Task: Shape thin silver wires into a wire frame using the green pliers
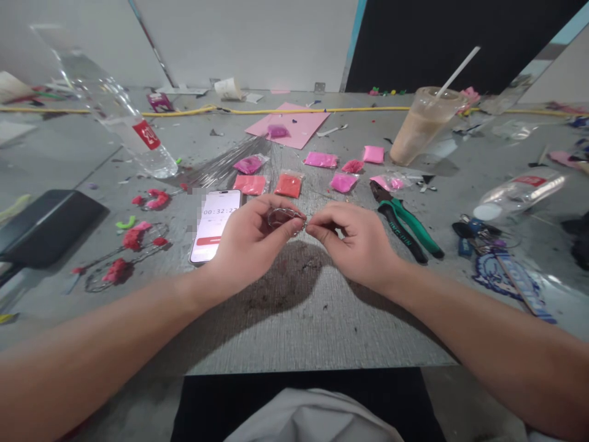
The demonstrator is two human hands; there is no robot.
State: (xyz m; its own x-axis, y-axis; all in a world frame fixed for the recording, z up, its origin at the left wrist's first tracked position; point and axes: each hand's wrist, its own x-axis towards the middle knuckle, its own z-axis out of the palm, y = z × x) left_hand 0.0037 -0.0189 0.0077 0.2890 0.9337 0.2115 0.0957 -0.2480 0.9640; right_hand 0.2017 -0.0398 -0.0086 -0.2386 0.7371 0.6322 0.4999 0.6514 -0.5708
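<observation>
My left hand (257, 236) is closed around a loop of thin silvery wire (283, 215), pinching it between thumb and forefinger. Fingertip to fingertip with it, my right hand (352, 239) pinches at the right end of the wire; the exact spot is partly hidden by the fingers. A phone (216, 224) showing a running timer lies just behind my left hand. Green-handled pliers (407, 227) rest to the right of my right hand. Small bags of pink and red clay (288, 184) lie beyond both hands.
Wire pieces with red lumps (133, 238) and a black flat object (53, 227) lie left. An upright bottle (150, 144) stands behind them. At right are a drink cup (421, 126), a lying bottle (519, 193) and keys (478, 236). A yellow cable (285, 111) crosses the back.
</observation>
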